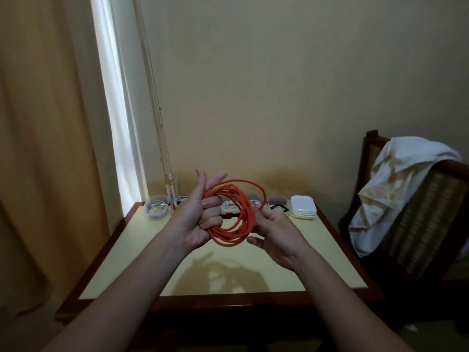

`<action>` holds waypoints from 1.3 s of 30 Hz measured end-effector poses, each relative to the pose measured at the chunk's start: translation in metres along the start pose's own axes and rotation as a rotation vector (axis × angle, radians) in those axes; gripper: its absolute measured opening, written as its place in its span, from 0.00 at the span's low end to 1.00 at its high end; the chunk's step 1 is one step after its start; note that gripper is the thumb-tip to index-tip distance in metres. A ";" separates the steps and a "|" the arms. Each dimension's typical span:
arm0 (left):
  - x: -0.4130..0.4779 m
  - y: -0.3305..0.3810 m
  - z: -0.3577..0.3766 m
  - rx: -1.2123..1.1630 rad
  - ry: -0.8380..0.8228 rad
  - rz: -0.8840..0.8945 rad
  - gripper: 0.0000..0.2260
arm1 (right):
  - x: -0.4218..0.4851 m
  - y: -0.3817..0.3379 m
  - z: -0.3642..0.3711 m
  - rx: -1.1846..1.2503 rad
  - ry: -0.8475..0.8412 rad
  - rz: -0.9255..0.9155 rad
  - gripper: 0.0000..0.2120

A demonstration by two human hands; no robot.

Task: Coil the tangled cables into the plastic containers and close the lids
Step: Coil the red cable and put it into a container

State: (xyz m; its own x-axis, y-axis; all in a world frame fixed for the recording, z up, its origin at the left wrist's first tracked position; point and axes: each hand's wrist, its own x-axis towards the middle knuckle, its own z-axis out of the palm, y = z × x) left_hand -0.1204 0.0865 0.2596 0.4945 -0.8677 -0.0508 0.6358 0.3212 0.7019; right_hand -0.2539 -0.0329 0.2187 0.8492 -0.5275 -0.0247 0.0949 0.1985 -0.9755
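Observation:
An orange cable (237, 214) is wound into several loops in the air above the pale table (142, 252). My left hand (196, 219) holds the coil's left side, lower fingers curled through the loops, thumb and forefinger raised. My right hand (278, 231) touches the coil's right side with its fingertips, palm up and fingers spread. Along the table's far edge stand clear plastic containers: one at the left (156, 208) holds a grey-white cable, others behind the coil hold white cables (228, 206), and a black cable (279, 207) lies beside a stack of white lids (303, 207).
The table stands against a beige wall, a curtain (38, 123) and bright window strip to its left. On the right, a wooden chair (418, 217) draped with white cloth stands close to the table's edge.

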 end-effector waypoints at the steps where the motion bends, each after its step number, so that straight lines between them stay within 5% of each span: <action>1: 0.000 -0.001 0.000 0.003 0.006 0.009 0.21 | 0.000 0.001 0.001 0.033 -0.020 0.013 0.10; 13: 0.001 0.002 0.004 0.158 0.050 0.031 0.12 | -0.001 0.010 0.015 0.327 -0.049 0.122 0.10; 17: 0.001 0.001 0.000 0.249 0.082 0.120 0.12 | -0.004 0.002 0.021 0.408 -0.187 0.158 0.25; 24: 0.000 -0.003 -0.001 0.459 0.067 0.274 0.12 | -0.006 0.000 0.032 0.105 -0.068 0.068 0.14; 30: 0.000 -0.003 -0.007 0.512 0.070 0.326 0.14 | -0.005 -0.002 0.025 -0.422 0.010 -0.153 0.04; 36: 0.001 0.003 -0.012 0.528 0.103 0.380 0.12 | -0.004 -0.012 0.029 -0.611 0.015 -0.189 0.04; 39: 0.001 0.009 -0.015 0.520 0.138 0.394 0.13 | -0.002 -0.012 0.031 -0.663 0.065 -0.213 0.17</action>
State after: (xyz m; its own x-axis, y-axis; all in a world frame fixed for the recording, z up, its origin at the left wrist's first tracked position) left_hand -0.1054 0.0944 0.2551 0.7246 -0.6552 0.2137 0.0404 0.3499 0.9359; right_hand -0.2408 -0.0082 0.2369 0.8125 -0.5515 0.1887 -0.0991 -0.4497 -0.8877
